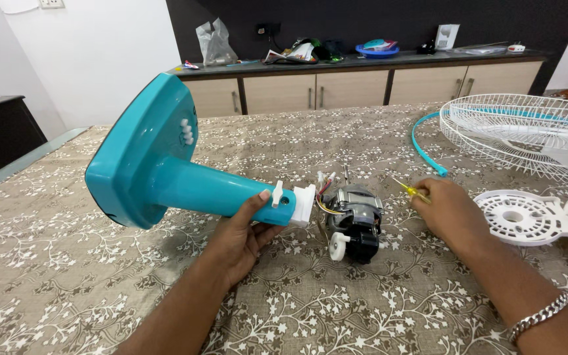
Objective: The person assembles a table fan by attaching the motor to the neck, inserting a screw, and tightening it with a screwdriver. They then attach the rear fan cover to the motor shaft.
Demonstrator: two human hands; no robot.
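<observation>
The left hand [243,238] is wrapped from below around the neck of a teal fan stand [165,174], thumb on top, fingers curled under. The stand is glossy turquoise plastic: a broad, rounded-square base with small white feet on its underside, narrowing to a round column with a white knob and a white collar just beyond the grip. Past that collar, coloured wires run into the bare fan motor [355,220], grey metal with a black gearbox and a white knob, lying on the table. The right hand [451,212] rests on the cloth beyond the motor, closed around a yellow-handled screwdriver [413,191]; how firmly it grips is hard to judge, as only the handle shows.

Everything sits on a table under a beige floral tablecloth [73,283]. Further right lie a white wire fan guard [514,128], a teal rim ring [425,148] and a white motor cover [524,217]. Behind stands a sideboard [363,85] with clutter against a dark wall.

The stand lies tipped on its side, long axis running left to right: base lifted away to the left of the grip, neck pointing right toward the motor.
</observation>
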